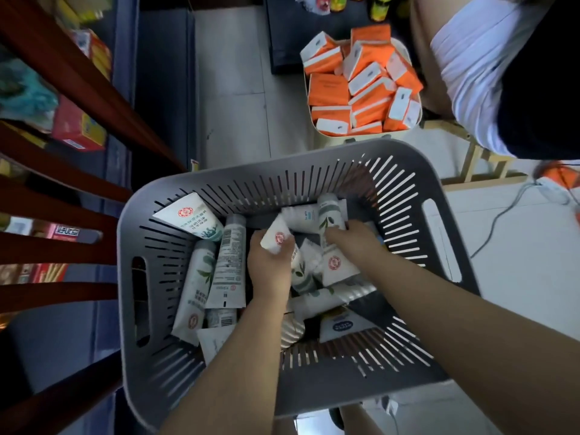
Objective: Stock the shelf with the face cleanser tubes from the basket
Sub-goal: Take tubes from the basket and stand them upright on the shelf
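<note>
Left hand (pixel 272 268): fingers curled round a white tube (pixel 277 238) with a red seal, gripped about mid-body, flat crimped end poking up past the knuckles. Right hand (pixel 351 243): reached in beside it, fingers closed over the lower part of a leaf-printed tube (pixel 329 215) that leaned toward the far wall of the basket (pixel 439 296); thumb hidden, so grip judged rather than plainly seen.

Around both hands, more face cleanser tubes (pixel 219 271) heaped loose on the basket floor, lying crosswise and overlapping: several along the left wall, one propped in the far-left corner, others under and between the wrists, a ribbed cap near the near wall.

Probably light, going by one-handed lifts. Soft plastic bodies, likely to dent under a hard squeeze; glossy skins, likely slippery against each other. Stiffest parts judged to be the cap and the shoulder next to it, the flat crimp thin and poor for holding. Best taken round the middle or low near the cap, firm but not crushing.

Further out: wooden shelf (pixel 94 98) at left, dark-red rails, boxed goods on it. Beyond the basket's far wall, on the floor, a second tub of orange tissue packs (pixel 361 83). Another person's white sleeve (pixel 477 58) at upper right.
</note>
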Demonstrator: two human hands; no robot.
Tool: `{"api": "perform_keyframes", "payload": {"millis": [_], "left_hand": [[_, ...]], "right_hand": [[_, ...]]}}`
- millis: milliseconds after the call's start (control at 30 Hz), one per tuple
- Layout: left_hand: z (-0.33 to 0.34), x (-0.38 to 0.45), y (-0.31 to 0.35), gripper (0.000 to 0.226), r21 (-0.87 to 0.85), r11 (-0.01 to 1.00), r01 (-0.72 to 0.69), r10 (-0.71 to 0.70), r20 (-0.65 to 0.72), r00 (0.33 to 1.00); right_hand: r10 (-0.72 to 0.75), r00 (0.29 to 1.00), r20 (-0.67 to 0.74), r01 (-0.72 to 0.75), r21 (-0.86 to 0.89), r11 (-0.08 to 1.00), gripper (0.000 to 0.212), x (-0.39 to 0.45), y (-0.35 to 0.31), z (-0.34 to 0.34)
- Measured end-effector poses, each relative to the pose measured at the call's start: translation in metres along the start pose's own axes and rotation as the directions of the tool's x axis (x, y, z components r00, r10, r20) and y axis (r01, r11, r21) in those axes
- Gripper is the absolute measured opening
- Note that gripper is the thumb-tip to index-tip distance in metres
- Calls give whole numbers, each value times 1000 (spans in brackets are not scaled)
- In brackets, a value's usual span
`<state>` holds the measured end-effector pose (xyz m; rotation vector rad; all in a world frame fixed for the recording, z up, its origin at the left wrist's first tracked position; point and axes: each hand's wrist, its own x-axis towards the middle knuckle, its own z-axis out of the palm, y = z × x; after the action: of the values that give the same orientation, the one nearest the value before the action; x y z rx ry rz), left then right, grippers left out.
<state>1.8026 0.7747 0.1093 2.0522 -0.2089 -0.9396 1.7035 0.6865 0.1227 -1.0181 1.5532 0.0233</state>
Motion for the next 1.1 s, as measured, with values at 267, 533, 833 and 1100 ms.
{"api": "perform_keyframes", "payload": {"millis": [267, 533, 833, 1100], "left_hand": [[-54, -15, 60, 24, -165, 986, -35, 42, 39, 998], [-124, -71, 136, 17, -181, 972, -147, 151, 7, 988], [-205, -185, 227, 16, -301, 862, -408, 339, -256, 905], [-276, -319, 279, 14, -396, 661, -638, 484, -425, 765]], "right_hand": [[-25, 983, 184, 44, -101, 994, 44, -53, -13, -26], [-451, 892, -12, 424, -321, 847, 23, -138, -79, -59], [-686, 726, 44, 664, 212, 717, 6, -274, -172, -106], [-815, 482, 322, 670, 463, 580, 6, -416, -227, -84]]}}
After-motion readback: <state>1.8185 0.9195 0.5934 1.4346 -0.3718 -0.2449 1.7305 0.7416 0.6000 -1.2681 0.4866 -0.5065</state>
